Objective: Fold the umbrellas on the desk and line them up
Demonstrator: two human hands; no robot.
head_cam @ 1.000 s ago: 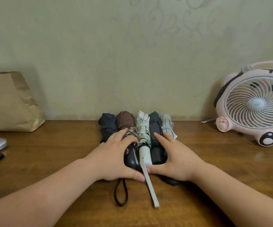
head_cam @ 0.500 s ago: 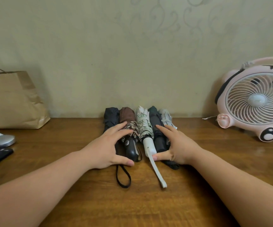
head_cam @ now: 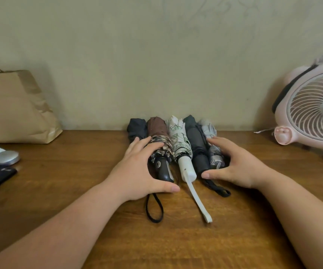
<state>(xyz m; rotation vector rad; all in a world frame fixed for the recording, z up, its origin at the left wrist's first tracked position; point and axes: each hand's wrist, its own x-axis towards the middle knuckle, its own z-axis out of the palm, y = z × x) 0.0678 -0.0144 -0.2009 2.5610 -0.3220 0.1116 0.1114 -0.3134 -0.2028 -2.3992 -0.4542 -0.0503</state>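
Under the left hand (head_cam: 137,169), the handle of the dark navy folded umbrella (head_cam: 136,128) is hidden; the right hand (head_cam: 236,167) hides the near end of the pale grey folded umbrella (head_cam: 209,129). Both press with relaxed fingers on a tight row on the brown wooden desk (head_cam: 176,239); between them lie the brown folded umbrella (head_cam: 157,131), white printed folded umbrella (head_cam: 179,138) and black folded umbrella (head_cam: 195,138).

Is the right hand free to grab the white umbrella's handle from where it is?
Probably yes. The right hand rests on the grey umbrella at the row's end; the white handle lies uncovered nearby, with only the black umbrella between them.
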